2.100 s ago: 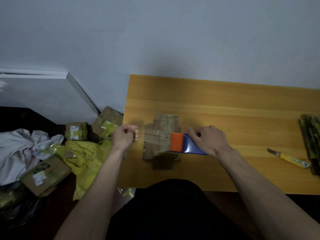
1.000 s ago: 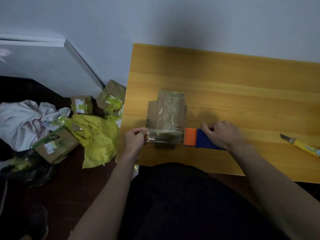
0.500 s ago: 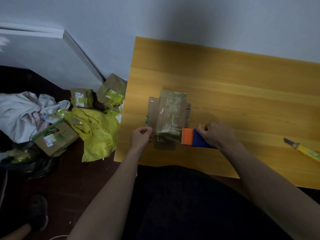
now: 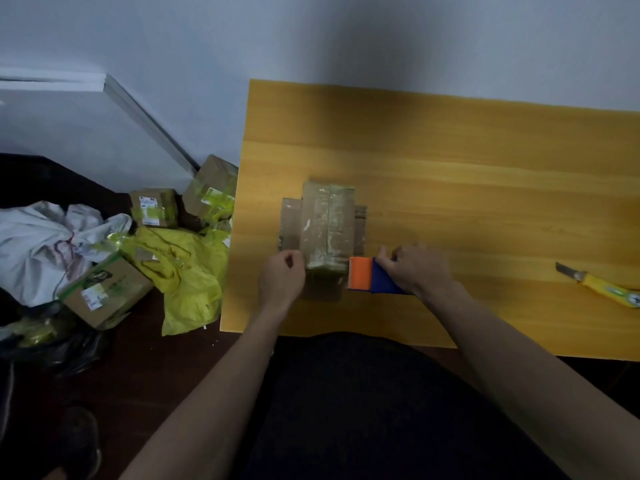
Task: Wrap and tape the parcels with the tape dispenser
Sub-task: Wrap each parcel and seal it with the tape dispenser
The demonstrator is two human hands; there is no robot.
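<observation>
A cardboard parcel (image 4: pixel 327 225) wrapped in clear tape lies on the yellow wooden worktop (image 4: pixel 450 174), near its left front corner, with loose flaps sticking out on both sides. The left hand (image 4: pixel 282 280) sits at the parcel's near left corner with fingers curled, pinching what looks like the end of the tape against the box edge. The right hand (image 4: pixel 415 268) grips the tape dispenser (image 4: pixel 372 278), its orange head touching the parcel's near right corner and its blue body under the curled fingers. Far to the right on the worktop lies a yellow utility knife (image 4: pixel 602 287), well apart from the parcel. On the dark floor to the left are several taped cardboard boxes (image 4: pixel 104 296), a crumpled yellow bag (image 4: pixel 187 271) and a white bag (image 4: pixel 41 244), beside a black bag (image 4: pixel 62 348).
</observation>
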